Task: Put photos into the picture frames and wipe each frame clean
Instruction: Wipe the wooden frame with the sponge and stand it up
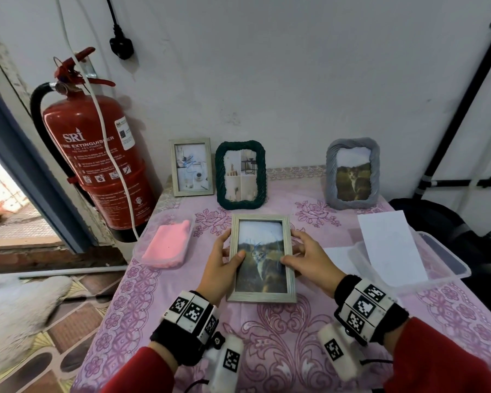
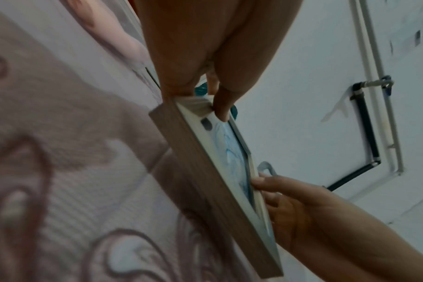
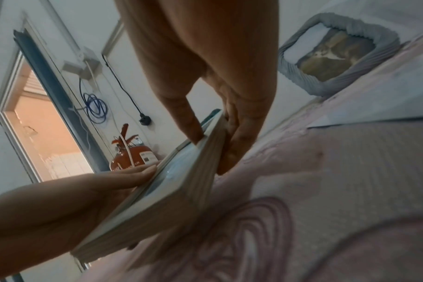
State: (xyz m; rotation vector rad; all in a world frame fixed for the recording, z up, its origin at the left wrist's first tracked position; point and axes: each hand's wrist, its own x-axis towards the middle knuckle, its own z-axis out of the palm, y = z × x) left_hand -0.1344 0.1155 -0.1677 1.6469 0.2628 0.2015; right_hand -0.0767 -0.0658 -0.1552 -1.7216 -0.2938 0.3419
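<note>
A pale wooden picture frame [image 1: 261,296] with a cat photo behind its glass is held tilted above the pink tablecloth [image 1: 267,336]. My left hand [image 1: 224,259] grips its left edge, thumb on the front. My right hand [image 1: 306,255] grips the right edge, thumb on the front and fingers behind. In the left wrist view the frame [image 2: 205,171] is seen edge-on, my left hand's [image 2: 205,66] thumb on its front. In the right wrist view my right hand [image 3: 215,114] pinches the frame [image 3: 181,187]. A folded pink cloth [image 1: 167,245] lies at the left.
Three frames stand at the back: a pale wooden one [image 1: 192,167], a dark green one [image 1: 241,175] and a grey one [image 1: 352,173]. A clear plastic tub [image 1: 437,259] with white sheets [image 1: 391,245] sits at the right. A red fire extinguisher [image 1: 97,165] hangs left of the table.
</note>
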